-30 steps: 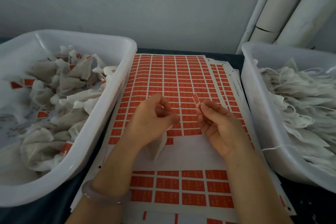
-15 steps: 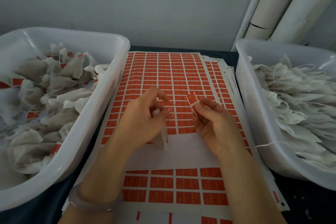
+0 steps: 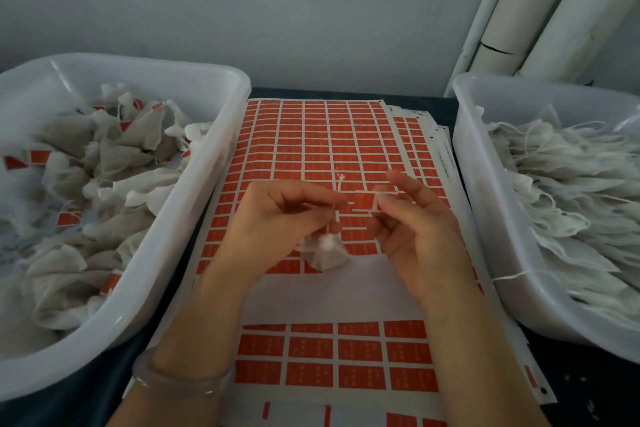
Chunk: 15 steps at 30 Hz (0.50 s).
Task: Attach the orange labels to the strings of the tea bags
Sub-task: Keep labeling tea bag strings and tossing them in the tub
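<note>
My left hand (image 3: pixel 277 218) pinches the white string (image 3: pixel 340 184) of a tea bag (image 3: pixel 325 253), which hangs below its fingers over the label sheet (image 3: pixel 311 135). The string's end sticks up between my hands. My right hand (image 3: pixel 415 232) pinches one peeled orange label (image 3: pixel 377 199), its pale back toward me, just right of the string. The sheet of orange labels lies flat between two tubs, with a bare white patch under my hands.
A white tub (image 3: pixel 194 218) on the left holds tea bags with orange labels on them. A white tub (image 3: pixel 485 211) on the right holds unlabelled tea bags with loose strings. More label sheets lie stacked beneath. White pipes (image 3: pixel 540 10) stand at the back right.
The tea bag has swung right and now hangs between my hands, and its string end stands up. My right hand has turned the label so that its pale back faces me.
</note>
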### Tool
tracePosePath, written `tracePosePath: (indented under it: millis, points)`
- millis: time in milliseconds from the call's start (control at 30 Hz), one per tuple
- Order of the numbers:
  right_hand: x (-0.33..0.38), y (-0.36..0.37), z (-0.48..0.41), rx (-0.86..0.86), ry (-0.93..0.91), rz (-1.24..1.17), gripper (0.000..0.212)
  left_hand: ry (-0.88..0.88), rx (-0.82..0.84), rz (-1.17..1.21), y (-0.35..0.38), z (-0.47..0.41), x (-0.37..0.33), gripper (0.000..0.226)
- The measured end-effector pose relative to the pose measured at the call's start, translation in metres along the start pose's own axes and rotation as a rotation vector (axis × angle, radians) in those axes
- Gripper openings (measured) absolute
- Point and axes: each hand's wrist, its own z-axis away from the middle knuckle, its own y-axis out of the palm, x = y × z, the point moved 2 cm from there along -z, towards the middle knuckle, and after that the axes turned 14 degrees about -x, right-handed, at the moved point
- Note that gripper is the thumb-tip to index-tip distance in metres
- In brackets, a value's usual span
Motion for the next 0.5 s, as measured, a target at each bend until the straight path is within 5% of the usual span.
tracePosePath:
  millis: [500]
  points:
    - [0.000,0.005,0.008,-0.003,-0.214,0.362,0.067,-0.017,0.194,0.172,0.012,0.005,0.001,0.058]
